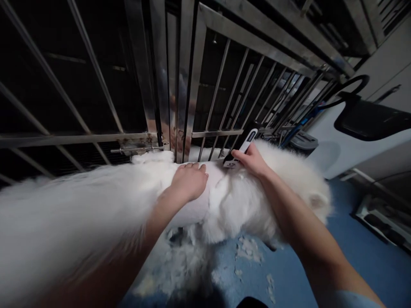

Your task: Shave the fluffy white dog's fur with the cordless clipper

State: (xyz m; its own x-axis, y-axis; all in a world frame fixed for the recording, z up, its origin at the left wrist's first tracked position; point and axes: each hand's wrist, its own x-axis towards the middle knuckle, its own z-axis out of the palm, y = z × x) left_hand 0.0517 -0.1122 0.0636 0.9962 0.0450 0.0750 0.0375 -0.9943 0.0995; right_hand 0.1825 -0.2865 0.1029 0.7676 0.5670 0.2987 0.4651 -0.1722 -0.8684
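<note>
While the left hand [192, 180] lies flat, fingers nearly together, on the shaved band of a fluffy white dog [199, 210] stretching across mid-frame, the right hand [253, 161], right of center, is clamped around black-and-white hair clippers [249, 139] at the longer coat's edge. Fur clumps [249, 249] litter the blue floor [289, 278], lower center; a steel cage [196, 64] fills the top.

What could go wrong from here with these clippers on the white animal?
The clippers in the right hand might nick the bare skin or snag the thick fur beside it. The animal could shift, since the left hand only rests on it. Loose fur on the floor may be slippery.
</note>
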